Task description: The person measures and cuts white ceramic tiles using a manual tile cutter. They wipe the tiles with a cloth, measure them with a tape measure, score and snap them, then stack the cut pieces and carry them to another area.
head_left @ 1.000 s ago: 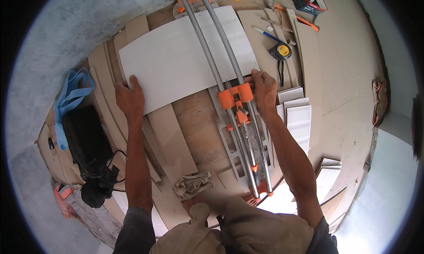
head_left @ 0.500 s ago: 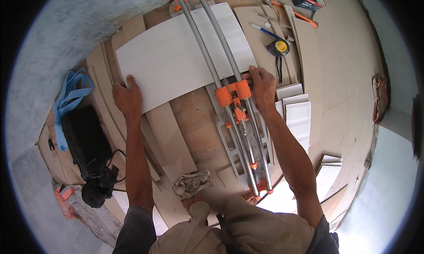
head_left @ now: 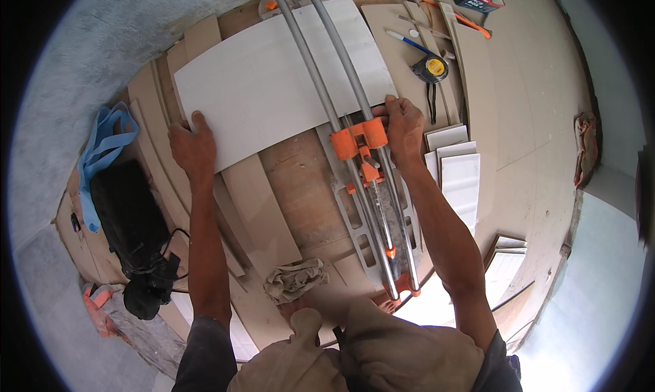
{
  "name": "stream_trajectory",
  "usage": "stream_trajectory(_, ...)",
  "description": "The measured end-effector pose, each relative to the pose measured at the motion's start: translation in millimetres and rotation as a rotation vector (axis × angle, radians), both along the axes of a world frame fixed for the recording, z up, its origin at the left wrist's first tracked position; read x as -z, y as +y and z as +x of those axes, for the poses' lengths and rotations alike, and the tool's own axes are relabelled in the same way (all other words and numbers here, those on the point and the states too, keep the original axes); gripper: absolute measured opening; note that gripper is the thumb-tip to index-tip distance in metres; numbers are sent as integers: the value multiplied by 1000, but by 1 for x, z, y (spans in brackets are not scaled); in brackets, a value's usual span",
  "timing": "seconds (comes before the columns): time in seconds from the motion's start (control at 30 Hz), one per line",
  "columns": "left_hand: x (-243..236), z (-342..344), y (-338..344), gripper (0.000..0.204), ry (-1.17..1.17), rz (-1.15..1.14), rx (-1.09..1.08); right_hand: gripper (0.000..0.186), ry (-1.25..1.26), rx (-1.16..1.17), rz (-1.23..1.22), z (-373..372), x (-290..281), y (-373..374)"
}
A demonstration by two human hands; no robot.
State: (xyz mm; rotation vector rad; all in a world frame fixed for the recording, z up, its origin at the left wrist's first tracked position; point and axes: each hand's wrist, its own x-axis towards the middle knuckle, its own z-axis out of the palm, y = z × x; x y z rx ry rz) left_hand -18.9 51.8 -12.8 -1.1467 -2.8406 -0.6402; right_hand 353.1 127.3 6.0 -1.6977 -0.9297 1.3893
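Note:
A large white tile (head_left: 252,78) lies crosswise under the two metal rails of a manual tile cutter (head_left: 357,138), whose orange carriage sits just on the near side of the tile. My left hand (head_left: 193,146) grips the tile's near left corner, thumb on top and fingers at the edge. At the near right corner, beside the carriage, my right hand (head_left: 405,124) is closed on the tile's edge. Its fingertips are partly hidden by the rail and carriage.
To the right are a tape measure (head_left: 431,68), a blue pen (head_left: 408,41), an orange-handled hammer (head_left: 456,17) and stacked white tile pieces (head_left: 458,177). A black bag (head_left: 129,208) with a blue strap (head_left: 102,146) lies left. A crumpled cloth (head_left: 295,280) lies near my feet.
The whole view has shifted slightly. Both hands keep their hold, and the tile sits nearly the same on the cutter.

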Motion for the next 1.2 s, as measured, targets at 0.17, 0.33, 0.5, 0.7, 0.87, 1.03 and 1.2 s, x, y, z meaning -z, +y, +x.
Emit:
stream_trajectory(0.17, -2, -1, 0, 48, -18, -17, -19, 28, 5, -1, -10, -1, -3, 1)
stream_trajectory(0.33, -2, -2, 2, 47, -35, 6, -28, 29, 27, -5, -19, 1, -5, 0)
stream_trajectory(0.5, -2, -3, 2, 47, -57, 26, -30, 29, 24, -17, -9, 2, -5, 0)
stream_trajectory(0.7, -12, -2, 2, 51, -108, -3, -38, 29, 51, -17, 2, 3, -2, 0)
stream_trajectory(0.87, -32, 55, -23, 76, 113, 123, 444, 29, 60, -5, -8, 6, -3, 1)
stream_trajectory(1.03, -24, 84, -34, 82, 105, 3, 729, 29, 59, -26, -9, 1, -5, 1)
stream_trajectory(1.2, -20, 83, -32, 72, 135, -34, 744, 29, 54, -21, -14, 2, -6, 1)
